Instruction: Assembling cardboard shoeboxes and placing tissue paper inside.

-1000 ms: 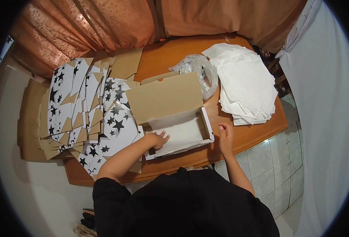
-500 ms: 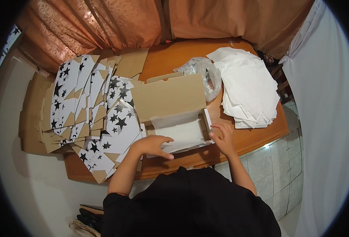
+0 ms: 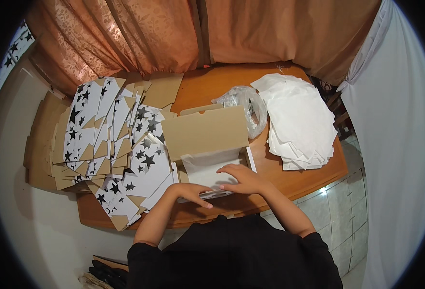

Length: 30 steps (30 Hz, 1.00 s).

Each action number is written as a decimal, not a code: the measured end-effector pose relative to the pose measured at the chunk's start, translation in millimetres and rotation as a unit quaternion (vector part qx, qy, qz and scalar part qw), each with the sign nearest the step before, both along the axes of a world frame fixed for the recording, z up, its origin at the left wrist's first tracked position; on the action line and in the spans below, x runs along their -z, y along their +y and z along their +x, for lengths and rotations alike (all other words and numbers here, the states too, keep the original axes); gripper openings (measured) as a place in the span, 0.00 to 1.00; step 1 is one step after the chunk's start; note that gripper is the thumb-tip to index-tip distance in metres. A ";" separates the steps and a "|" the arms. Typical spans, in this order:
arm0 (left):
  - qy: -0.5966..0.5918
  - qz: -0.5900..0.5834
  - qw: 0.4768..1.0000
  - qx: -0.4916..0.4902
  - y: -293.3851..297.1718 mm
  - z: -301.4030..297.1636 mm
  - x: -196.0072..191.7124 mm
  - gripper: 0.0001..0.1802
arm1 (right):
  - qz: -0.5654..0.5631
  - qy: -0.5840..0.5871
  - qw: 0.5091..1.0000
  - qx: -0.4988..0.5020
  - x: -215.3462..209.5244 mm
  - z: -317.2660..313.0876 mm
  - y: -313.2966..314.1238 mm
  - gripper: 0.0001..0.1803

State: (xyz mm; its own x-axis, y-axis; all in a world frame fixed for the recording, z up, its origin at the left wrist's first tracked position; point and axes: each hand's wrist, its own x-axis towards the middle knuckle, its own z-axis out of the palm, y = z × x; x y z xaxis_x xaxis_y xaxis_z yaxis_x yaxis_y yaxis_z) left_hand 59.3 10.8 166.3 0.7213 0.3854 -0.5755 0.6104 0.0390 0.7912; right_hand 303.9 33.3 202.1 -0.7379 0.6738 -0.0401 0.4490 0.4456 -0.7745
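In front of me stands an open cardboard box [image 3: 205, 133], its brown lid raised at the far side and its outer walls white. White paper [image 3: 204, 168] lines the inside. My left hand [image 3: 189, 193] is at the box's near left corner, fingers stretched and thumb apart, with nothing seen in it. Over the near right part of the box is my right hand [image 3: 241, 180], its fingers reaching left across the opening and the thumb spread away from them. Whether its fingertips touch the paper I cannot tell. Both hands hide parts of the near wall.
Flat star-printed box blanks [image 3: 90, 130] are heaped on the left of the wooden table [image 3: 289, 185]. A clear plastic bag [image 3: 251, 103] lies behind the box. To the right is a stack of white paper sheets [image 3: 301, 120]. Orange curtains [image 3: 150, 33] hang behind.
My right hand has moved left from the box's right edge to over its opening. My left hand stays near the same corner. The view has tilted slightly upward.
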 end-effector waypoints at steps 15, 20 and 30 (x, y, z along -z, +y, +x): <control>0.090 0.133 0.979 -0.122 3.5 -8.9 -18.6 0.19 | -0.138 -0.267 0.942 -0.152 24.1 -25.6 26.4 0.39; 0.046 0.306 0.944 -0.116 9.8 -18.7 -17.1 0.19 | 0.017 -0.262 0.961 -0.089 50.1 -16.2 39.9 0.17; 0.230 0.522 0.819 -0.061 6.7 -15.1 5.9 0.10 | 0.288 -0.265 0.919 0.059 56.5 -20.5 18.7 0.15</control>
State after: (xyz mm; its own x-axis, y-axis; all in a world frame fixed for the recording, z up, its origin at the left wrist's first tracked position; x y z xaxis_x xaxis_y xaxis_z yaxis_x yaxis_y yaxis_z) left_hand 44.2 17.5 160.4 0.4405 0.8935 -0.0875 0.8950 -0.4295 0.1201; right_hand 283.4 52.0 145.6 -0.6376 0.7702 0.0155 0.7666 0.6364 -0.0852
